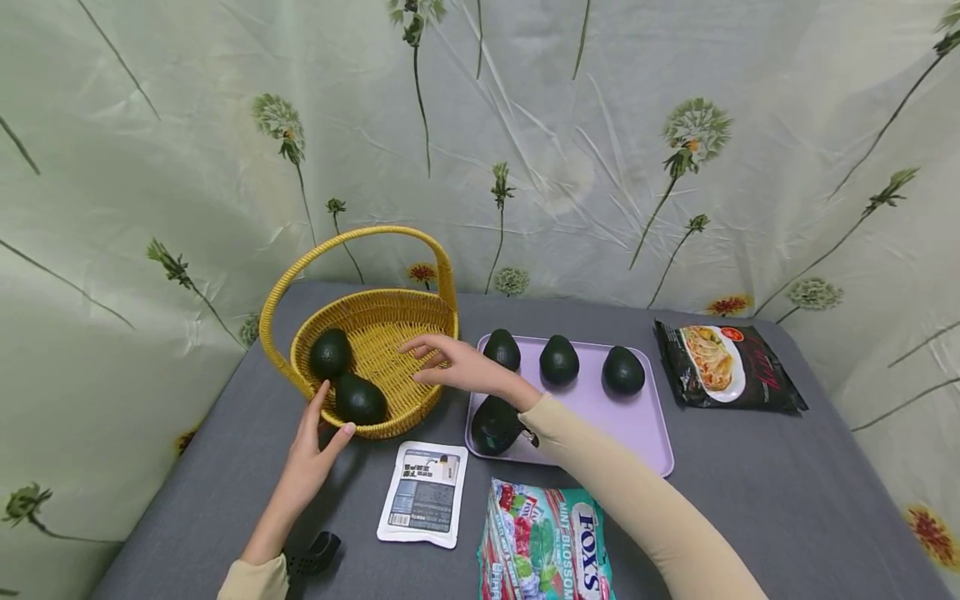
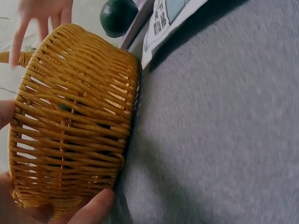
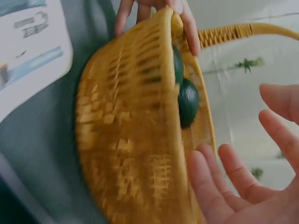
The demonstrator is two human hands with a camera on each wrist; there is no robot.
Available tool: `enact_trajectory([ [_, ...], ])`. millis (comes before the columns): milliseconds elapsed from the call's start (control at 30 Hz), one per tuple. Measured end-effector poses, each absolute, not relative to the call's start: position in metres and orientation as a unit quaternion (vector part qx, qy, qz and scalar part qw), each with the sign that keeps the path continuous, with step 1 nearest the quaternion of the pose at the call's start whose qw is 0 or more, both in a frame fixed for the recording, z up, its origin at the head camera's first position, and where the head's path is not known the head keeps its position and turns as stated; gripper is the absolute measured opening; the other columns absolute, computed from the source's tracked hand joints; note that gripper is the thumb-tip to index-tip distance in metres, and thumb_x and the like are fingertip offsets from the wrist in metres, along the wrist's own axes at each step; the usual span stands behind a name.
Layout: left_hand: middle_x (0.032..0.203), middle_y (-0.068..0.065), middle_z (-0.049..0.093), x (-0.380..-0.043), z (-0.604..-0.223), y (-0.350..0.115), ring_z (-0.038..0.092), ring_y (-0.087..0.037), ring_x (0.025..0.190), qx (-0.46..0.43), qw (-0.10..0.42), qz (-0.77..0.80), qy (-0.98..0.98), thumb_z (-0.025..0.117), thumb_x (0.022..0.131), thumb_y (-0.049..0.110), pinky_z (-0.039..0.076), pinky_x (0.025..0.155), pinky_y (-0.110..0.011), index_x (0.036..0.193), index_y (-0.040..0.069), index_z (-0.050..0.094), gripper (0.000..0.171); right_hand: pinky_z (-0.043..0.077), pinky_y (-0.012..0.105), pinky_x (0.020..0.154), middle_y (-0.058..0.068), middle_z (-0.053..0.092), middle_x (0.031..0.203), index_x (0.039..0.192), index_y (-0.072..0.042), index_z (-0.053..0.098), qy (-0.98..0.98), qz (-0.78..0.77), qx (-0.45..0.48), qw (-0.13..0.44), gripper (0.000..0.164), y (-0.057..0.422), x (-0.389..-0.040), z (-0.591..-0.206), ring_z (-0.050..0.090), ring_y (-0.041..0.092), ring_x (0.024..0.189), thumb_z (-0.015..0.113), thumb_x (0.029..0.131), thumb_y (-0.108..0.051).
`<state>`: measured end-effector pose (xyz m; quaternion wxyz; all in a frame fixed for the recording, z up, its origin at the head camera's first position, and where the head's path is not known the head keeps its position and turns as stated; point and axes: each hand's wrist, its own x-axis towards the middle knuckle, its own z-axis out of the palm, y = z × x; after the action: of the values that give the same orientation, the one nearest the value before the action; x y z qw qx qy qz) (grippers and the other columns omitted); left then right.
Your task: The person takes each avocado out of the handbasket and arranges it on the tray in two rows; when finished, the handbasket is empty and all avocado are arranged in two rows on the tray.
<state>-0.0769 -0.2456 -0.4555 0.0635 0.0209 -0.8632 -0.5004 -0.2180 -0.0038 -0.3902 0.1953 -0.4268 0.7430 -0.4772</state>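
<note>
A yellow woven basket (image 1: 390,333) with a tall handle holds two dark green avocados (image 1: 361,400) at its left side. My left hand (image 1: 311,454) grips the basket's near left rim, its fingers spread along the outer wall (image 2: 74,116) in the left wrist view. Over the basket's right rim hovers my right hand (image 1: 461,367), fingers loosely spread and holding nothing. In the right wrist view that hand (image 3: 243,191) is beside the rim, with an avocado (image 3: 188,105) showing inside. To the right, a lilac tray (image 1: 645,429) bears several more avocados (image 1: 558,361), partly behind my right forearm.
A white and grey pouch (image 1: 423,493) lies in front of the basket. Nearer me is a teal FOX'S candy bag (image 1: 547,542). A black noodle packet (image 1: 731,367) lies at the far right, and a black strap-like item (image 1: 318,554) by my left wrist. Floral cloth (image 1: 570,167) hangs behind the table.
</note>
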Motion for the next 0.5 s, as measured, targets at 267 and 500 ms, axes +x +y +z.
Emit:
enact_trajectory([
  [267, 0.157, -0.02, 0.001, -0.078, -0.454, -0.245, 0.006, -0.043, 0.14, 0.048, 0.033, -0.548, -0.834, 0.057, 0.097, 0.022, 0.014, 0.104, -0.067, 0.155, 0.015, 0.004, 0.078, 0.043, 0.026, 0.095, 0.013, 0.044, 0.142, 0.138, -0.003, 0.048, 0.724, -0.43, -0.462, 0.277, 0.046, -0.063, -0.216, -0.397, 0.043, 0.031, 0.127, 0.06, 0.094, -0.009],
  [500, 0.158, -0.016, -0.004, -0.078, -0.455, -0.244, 0.007, -0.046, 0.139, 0.067, 0.021, -0.573, -0.816, 0.056, 0.098, 0.021, 0.015, 0.104, -0.068, 0.155, 0.021, 0.0, 0.08, 0.037, 0.026, 0.1, 0.007, 0.045, 0.142, 0.137, -0.01, 0.051, 0.748, -0.379, -0.446, 0.312, 0.045, -0.087, -0.214, -0.404, 0.042, 0.017, 0.129, 0.061, 0.093, -0.012],
])
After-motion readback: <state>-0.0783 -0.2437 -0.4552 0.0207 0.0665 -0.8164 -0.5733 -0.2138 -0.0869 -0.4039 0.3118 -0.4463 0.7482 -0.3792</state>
